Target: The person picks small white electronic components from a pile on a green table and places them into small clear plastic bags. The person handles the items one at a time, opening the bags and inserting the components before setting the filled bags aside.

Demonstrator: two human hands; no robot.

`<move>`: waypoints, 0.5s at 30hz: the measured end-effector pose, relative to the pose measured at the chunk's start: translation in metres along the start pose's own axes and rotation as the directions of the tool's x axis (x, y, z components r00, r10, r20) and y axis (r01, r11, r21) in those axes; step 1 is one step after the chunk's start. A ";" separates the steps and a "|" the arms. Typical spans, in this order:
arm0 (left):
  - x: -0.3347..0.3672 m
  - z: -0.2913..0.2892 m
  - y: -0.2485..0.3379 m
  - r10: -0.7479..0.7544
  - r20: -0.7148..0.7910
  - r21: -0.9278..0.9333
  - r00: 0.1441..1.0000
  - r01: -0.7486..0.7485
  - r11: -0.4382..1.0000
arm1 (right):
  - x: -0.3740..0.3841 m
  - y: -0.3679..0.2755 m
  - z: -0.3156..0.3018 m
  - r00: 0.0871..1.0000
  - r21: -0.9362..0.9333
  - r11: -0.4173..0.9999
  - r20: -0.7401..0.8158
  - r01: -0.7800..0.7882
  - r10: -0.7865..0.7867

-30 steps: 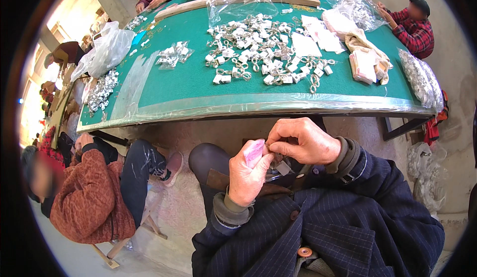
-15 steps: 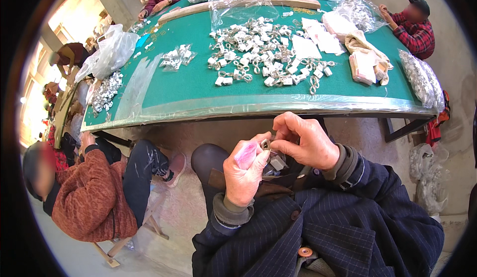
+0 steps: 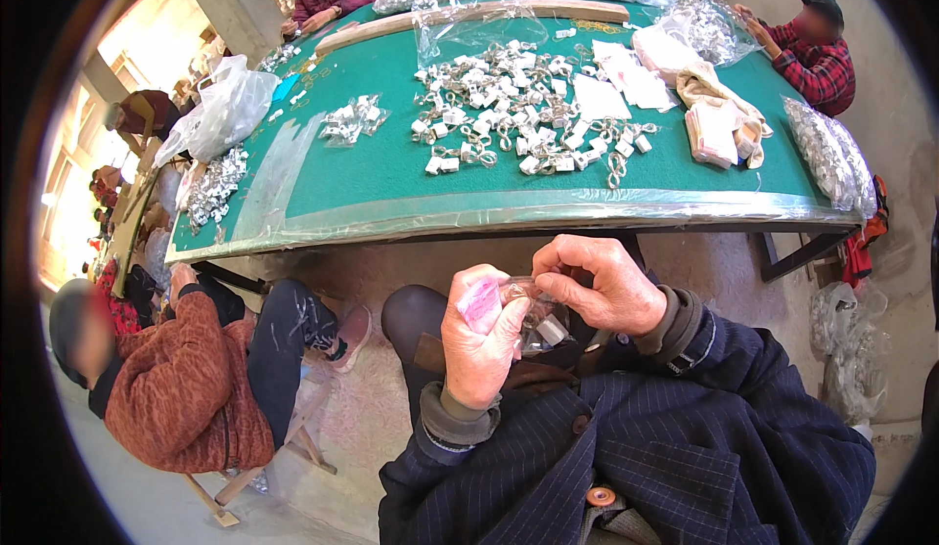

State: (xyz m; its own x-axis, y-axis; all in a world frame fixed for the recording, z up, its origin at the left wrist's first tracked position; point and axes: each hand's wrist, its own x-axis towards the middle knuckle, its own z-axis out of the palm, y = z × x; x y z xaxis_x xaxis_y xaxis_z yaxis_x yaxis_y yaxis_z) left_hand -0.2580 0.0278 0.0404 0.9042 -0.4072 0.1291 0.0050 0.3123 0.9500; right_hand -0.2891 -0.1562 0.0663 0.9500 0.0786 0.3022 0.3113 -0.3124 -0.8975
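Pink cloth (image 3: pixel 478 306) lies near the frame's centre, gripped in your left hand (image 3: pixel 481 347), the nearer one; its long axis can't be read. Your right hand (image 3: pixel 608 289) curls narrowly just to its right; whether it pinches anything, I can't tell.

Two hands (image 3: pixel 477 354) are close together, the left holding pink material (image 3: pixel 479 304), near a green table (image 3: pixel 377 173)
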 end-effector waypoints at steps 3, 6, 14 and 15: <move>-0.001 -0.001 0.002 -0.008 0.035 0.016 0.999 0.007 1.000 | -0.003 0.003 0.006 0.998 0.119 0.991 -0.005 -0.068 0.069; 0.000 -0.008 0.003 -0.080 0.188 0.031 0.979 0.075 0.997 | -0.006 0.007 0.008 0.995 0.168 0.981 -0.010 -0.099 0.102; 0.005 -0.018 -0.004 -0.163 0.124 0.055 0.979 0.157 0.986 | -0.008 0.013 0.009 0.963 0.543 0.799 0.072 -0.256 0.260; 0.006 -0.018 -0.004 -0.128 0.100 0.042 0.987 0.124 0.991 | -0.008 0.014 0.010 0.966 0.492 0.833 0.078 -0.254 0.248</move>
State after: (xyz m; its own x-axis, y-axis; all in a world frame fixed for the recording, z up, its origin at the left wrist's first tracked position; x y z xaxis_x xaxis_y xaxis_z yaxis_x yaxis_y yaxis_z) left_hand -0.2448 0.0398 0.0316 0.8486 -0.5278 0.0346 0.0991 0.2231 0.9698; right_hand -0.2923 -0.1518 0.0484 0.9964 0.0725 0.0440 0.0298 0.1854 -0.9822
